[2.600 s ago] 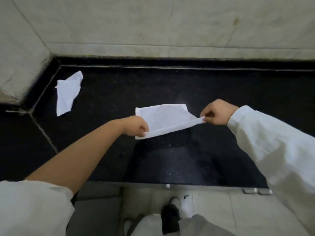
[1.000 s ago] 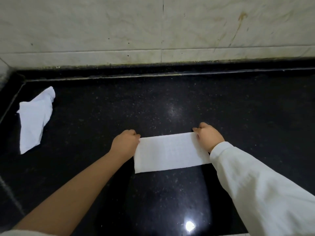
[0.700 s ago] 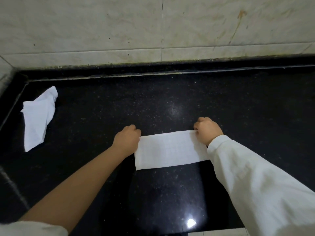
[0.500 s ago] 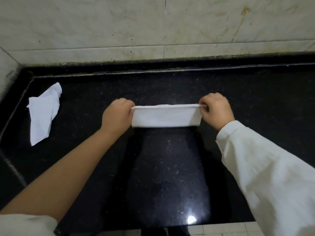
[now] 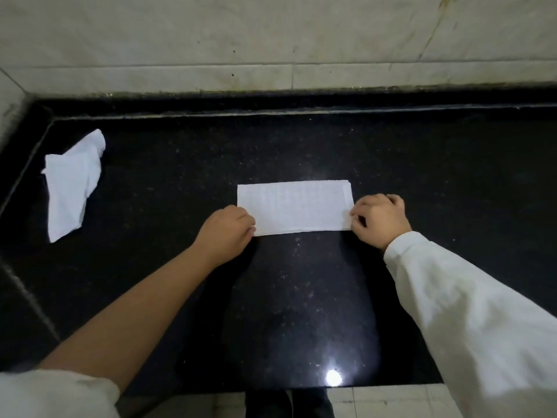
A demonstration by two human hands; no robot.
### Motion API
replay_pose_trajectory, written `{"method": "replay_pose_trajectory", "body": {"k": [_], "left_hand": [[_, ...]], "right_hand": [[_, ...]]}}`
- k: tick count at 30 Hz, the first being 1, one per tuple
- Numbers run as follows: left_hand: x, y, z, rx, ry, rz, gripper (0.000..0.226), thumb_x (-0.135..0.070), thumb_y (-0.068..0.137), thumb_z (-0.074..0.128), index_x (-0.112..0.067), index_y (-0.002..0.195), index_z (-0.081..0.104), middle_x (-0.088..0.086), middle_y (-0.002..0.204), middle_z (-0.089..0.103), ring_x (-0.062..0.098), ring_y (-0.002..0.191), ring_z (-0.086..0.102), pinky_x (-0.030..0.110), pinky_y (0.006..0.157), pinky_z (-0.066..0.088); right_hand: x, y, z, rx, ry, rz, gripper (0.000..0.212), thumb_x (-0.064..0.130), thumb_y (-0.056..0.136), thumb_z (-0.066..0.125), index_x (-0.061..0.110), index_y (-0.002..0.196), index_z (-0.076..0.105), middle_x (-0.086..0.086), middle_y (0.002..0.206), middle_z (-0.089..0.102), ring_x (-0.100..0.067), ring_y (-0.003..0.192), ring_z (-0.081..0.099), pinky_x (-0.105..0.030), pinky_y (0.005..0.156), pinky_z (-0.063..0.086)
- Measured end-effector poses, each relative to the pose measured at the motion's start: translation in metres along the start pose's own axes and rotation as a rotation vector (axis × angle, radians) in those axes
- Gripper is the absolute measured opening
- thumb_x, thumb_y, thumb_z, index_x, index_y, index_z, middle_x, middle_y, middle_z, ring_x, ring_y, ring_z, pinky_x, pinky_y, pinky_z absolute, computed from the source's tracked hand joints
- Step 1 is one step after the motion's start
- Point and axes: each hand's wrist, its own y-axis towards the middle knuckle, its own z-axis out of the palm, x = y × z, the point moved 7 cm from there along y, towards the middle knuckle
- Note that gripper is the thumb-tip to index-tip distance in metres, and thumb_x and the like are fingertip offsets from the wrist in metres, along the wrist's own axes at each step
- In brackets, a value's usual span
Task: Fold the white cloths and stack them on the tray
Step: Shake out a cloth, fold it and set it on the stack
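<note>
A folded white cloth [image 5: 295, 206] lies flat as a long rectangle in the middle of the black counter [image 5: 452, 176]. My left hand [image 5: 224, 233] pinches its near left corner with curled fingers. My right hand [image 5: 379, 220] pinches the near right corner, thumb on the cloth's right edge. A second white cloth [image 5: 72, 182] lies crumpled at the far left of the counter, apart from both hands. No tray is in view.
A tiled wall [image 5: 271, 40] rises behind the counter and meets a side wall [image 5: 9, 104] at the left corner. The counter's front edge [image 5: 211, 390] runs along the bottom, with floor tiles below it.
The cloth was lifted off the counter by its ends, folded once more, and now lies flat again, farther back. My hands have shifted from its far corners to its near corners.
</note>
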Motion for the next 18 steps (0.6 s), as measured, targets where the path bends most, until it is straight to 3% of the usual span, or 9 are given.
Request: {"method": "replay_pose_trajectory", "body": {"k": [1,3,5,6,9,14,18], "left_hand": [[0.002,0.004,-0.004,-0.049,-0.039,-0.018,0.013,-0.009,0.075,0.061,0.001,0.077,0.070,0.018,0.077,0.069,0.035,0.069,0.066,0.041,0.061,0.057],[0.002,0.016,-0.007,-0.081,-0.109,-0.132,0.028,-0.007,0.085,0.059,0.007,0.109,0.064,0.027,0.114,0.063,0.041,0.106,0.060,0.047,0.091,0.049],[0.007,0.026,0.002,0.016,-0.085,-0.300,0.049,-0.018,0.096,0.045,0.002,0.140,0.035,0.019,0.150,0.031,0.032,0.141,0.027,0.040,0.116,0.024],[0.008,0.029,0.008,0.072,-0.061,-0.348,0.055,-0.024,0.099,0.038,-0.001,0.146,0.020,0.014,0.156,0.016,0.026,0.146,0.011,0.037,0.119,0.014],[0.015,0.030,0.029,0.208,-0.081,-0.442,0.061,-0.032,0.101,0.028,-0.004,0.148,0.003,0.010,0.159,-0.004,0.022,0.147,-0.006,0.035,0.120,0.001],[0.017,0.024,0.043,0.255,-0.115,-0.465,0.062,-0.035,0.101,0.022,-0.004,0.148,-0.002,0.010,0.158,-0.011,0.020,0.147,-0.010,0.033,0.120,-0.002],[0.016,0.023,0.042,0.273,-0.106,-0.466,0.062,-0.035,0.101,0.021,-0.004,0.148,-0.004,0.010,0.158,-0.011,0.020,0.147,-0.010,0.033,0.120,-0.002]], "right_hand": [[-0.004,0.002,-0.004,-0.037,-0.003,0.074,0.029,0.023,0.091,0.045,0.014,0.106,0.068,-0.003,0.121,0.060,-0.024,0.118,0.046,-0.039,0.109,0.018],[-0.010,0.003,-0.003,-0.032,-0.015,0.222,0.029,0.027,0.091,0.045,0.013,0.106,0.065,-0.007,0.117,0.060,-0.027,0.116,0.046,-0.040,0.105,0.024],[-0.010,0.004,0.006,0.044,-0.029,0.324,0.033,0.031,0.092,0.043,0.011,0.110,0.061,-0.009,0.119,0.059,-0.028,0.118,0.045,-0.041,0.105,0.026],[-0.008,0.003,0.011,0.087,-0.039,0.358,0.035,0.033,0.092,0.042,0.010,0.114,0.058,-0.010,0.122,0.057,-0.029,0.119,0.045,-0.041,0.106,0.025],[-0.001,0.003,0.022,0.161,-0.029,0.430,0.039,0.031,0.094,0.038,0.007,0.122,0.051,-0.012,0.131,0.053,-0.030,0.124,0.044,-0.041,0.110,0.021],[0.001,0.008,0.027,0.217,0.024,0.495,0.032,0.021,0.093,0.041,0.009,0.120,0.053,-0.011,0.130,0.054,-0.029,0.123,0.045,-0.040,0.110,0.021],[0.011,0.009,0.017,0.094,0.064,0.467,0.024,0.015,0.092,0.042,0.007,0.110,0.056,-0.011,0.119,0.059,-0.030,0.115,0.051,-0.040,0.103,0.027]]}}
